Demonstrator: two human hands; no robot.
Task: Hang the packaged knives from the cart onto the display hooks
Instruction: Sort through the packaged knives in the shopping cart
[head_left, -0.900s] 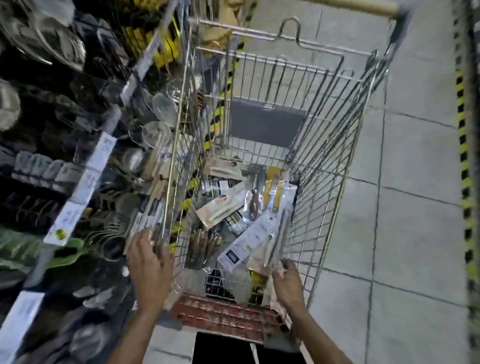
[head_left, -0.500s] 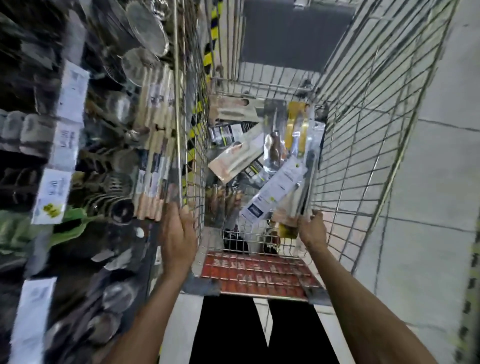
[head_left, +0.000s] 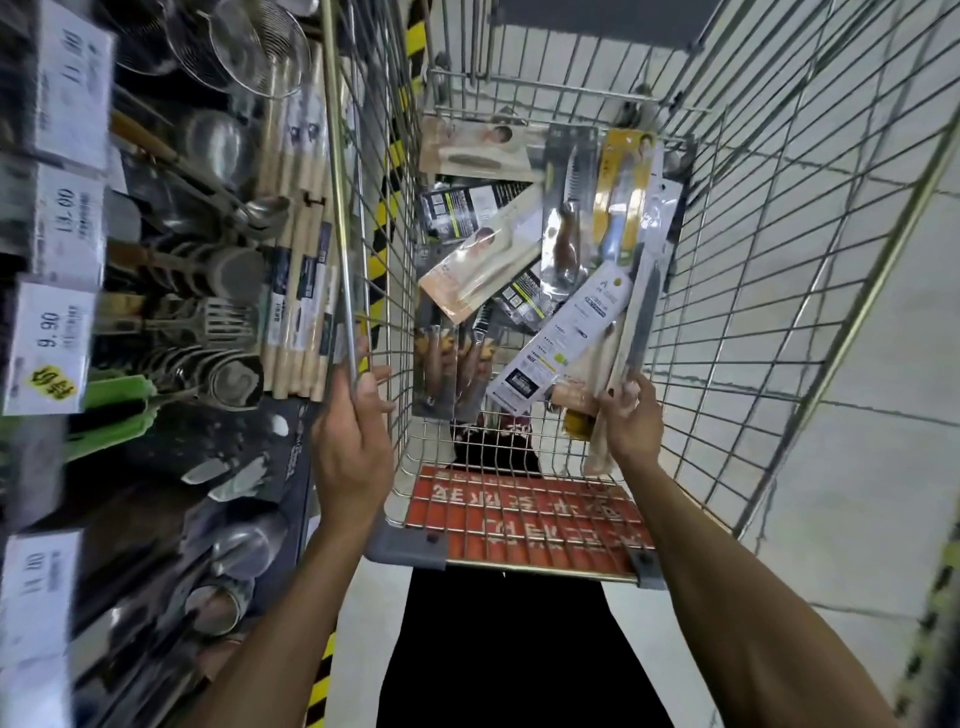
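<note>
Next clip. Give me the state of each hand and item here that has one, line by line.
Left hand: gripping the cart rail.
Right hand: gripping a bunch of knife packs, inside the cart.
Loose knife packs: piled in the cart, not hung.
Utensils: hanging on the shelf.

To my left I see shelving hung with steel kitchenware: wire mesh strainers (head_left: 260, 47) at the top, a ladle (head_left: 262, 210) lying slanted below them, and a slotted spatula (head_left: 228, 322) lower still. A row of pale wooden-handled packs (head_left: 298, 291) hangs just beside these. White price tags run down the shelf edge. One reads 9.90 (head_left: 49, 343) and carries a yellow sticker (head_left: 52, 387). A green plastic piece (head_left: 117, 410) juts out beneath it. Yellow-and-black tape (head_left: 319, 680) marks the grey tiled floor (head_left: 893, 364).
</note>
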